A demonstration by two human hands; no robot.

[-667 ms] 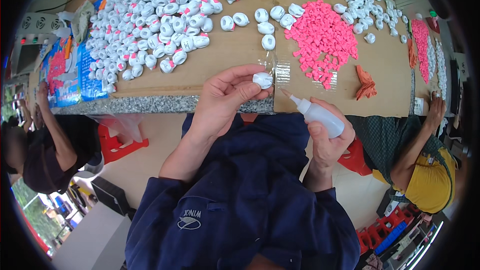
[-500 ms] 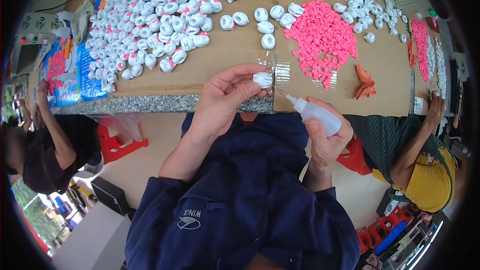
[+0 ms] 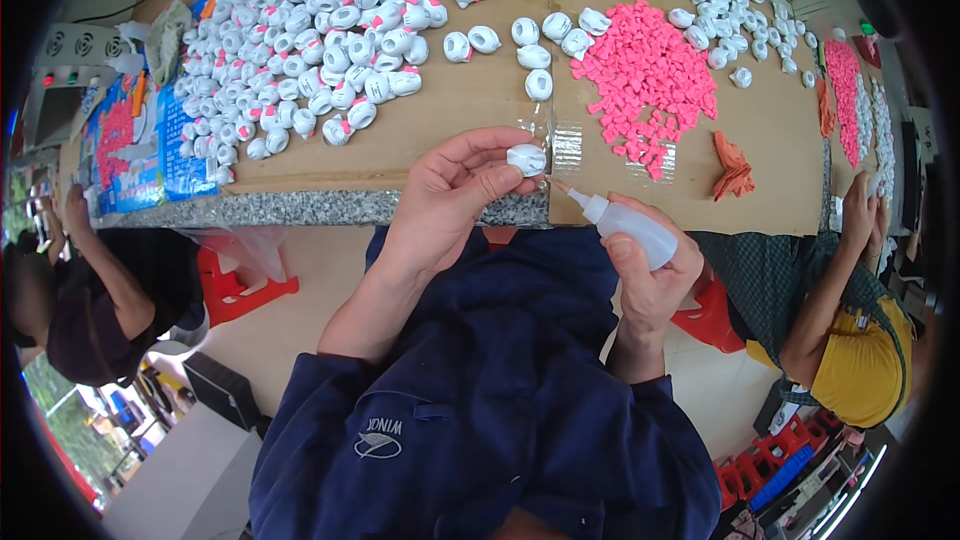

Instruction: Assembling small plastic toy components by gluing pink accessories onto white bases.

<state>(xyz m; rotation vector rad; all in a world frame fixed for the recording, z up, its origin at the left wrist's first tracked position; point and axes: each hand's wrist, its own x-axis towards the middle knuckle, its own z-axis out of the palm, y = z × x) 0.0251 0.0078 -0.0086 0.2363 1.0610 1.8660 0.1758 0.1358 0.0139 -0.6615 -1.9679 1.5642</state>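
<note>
Between the thumb and fingers of my left hand (image 3: 455, 190) is a small rounded white plastic piece (image 3: 526, 159), held above the table's near edge. My right hand (image 3: 655, 275) is wrapped round a translucent squeeze bottle (image 3: 638, 232). The bottle lies tilted, its thin nozzle aimed up and left at the white piece. Whether the nozzle tip touches the piece I cannot tell. Just beyond my hands lies a heap of small pink pieces (image 3: 645, 80). Several loose white pieces (image 3: 538, 85) sit left of that heap.
A large pile of white pieces with pink tips (image 3: 310, 40) covers the table's left side; plain white ones (image 3: 725, 0) lie far right. A crumpled orange scrap (image 3: 733, 166) rests on the cardboard (image 3: 770, 205). Co-workers sit left (image 3: 110, 310) and right (image 3: 860, 350).
My hands and what they hold stay almost still. The right co-worker's hands have moved together and up, and the left co-worker's arm has shifted slightly.
</note>
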